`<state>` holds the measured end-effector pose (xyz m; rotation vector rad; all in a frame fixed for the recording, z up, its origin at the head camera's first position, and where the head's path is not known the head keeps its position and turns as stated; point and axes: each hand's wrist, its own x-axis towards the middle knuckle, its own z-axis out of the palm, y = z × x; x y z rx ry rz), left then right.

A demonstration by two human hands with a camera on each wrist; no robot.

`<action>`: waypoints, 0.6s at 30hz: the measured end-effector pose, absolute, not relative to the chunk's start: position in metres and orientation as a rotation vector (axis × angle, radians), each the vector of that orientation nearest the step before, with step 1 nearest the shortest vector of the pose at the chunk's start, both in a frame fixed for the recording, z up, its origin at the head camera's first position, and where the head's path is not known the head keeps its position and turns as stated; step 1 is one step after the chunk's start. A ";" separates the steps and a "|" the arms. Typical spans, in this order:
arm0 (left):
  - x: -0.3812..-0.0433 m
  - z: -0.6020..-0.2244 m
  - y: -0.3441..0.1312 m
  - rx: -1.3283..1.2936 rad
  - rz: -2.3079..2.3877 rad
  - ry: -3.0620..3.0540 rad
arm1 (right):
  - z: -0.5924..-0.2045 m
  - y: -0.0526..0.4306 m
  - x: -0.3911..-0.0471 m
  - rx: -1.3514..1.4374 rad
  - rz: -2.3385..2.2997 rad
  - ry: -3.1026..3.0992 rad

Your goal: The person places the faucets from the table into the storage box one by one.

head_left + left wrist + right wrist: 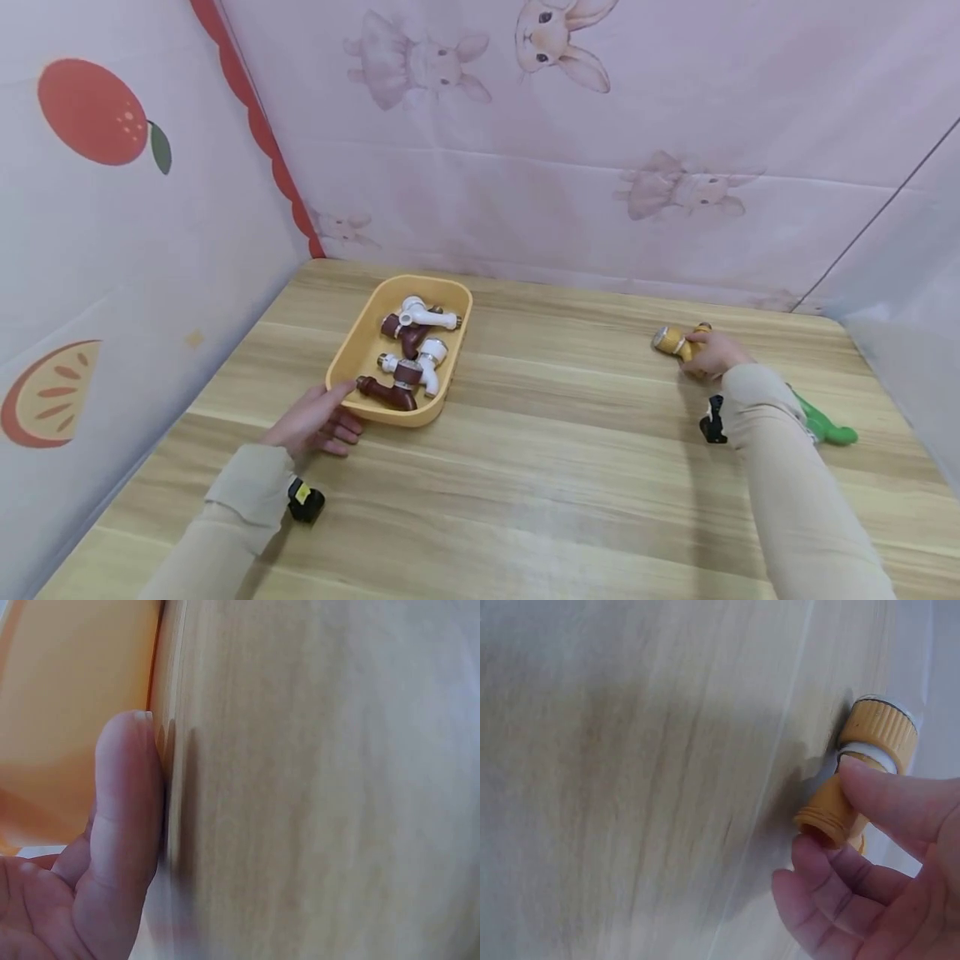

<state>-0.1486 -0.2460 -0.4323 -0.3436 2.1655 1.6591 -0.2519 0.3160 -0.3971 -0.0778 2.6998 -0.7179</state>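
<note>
At the right side of the table, my right hand [717,354] pinches a yellow plastic tap [877,731] between thumb and fingers. In the right wrist view its ribbed knob points away from the palm and its open spout faces the fingertips. My left hand [315,423] holds the near left corner of a yellow plastic tray [408,419], thumb at the rim and fingers along the outer wall. Inside the tray lie white taps [431,354] and dark brown taps [397,396], jumbled together.
A green tap [832,431] lies to the right, partly hidden behind my right sleeve. The wooden table [555,467] meets fabric walls at the back and both sides. The tray stands toward the table's back left.
</note>
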 end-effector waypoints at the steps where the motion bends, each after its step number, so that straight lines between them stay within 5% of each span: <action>1: -0.149 -0.432 -0.246 -0.344 1.658 2.161 | -0.397 0.316 -0.252 -0.095 -0.696 2.720; 18: -0.150 -0.434 -0.247 -0.313 1.671 2.151 | -0.400 0.328 -0.245 -0.113 -0.843 2.796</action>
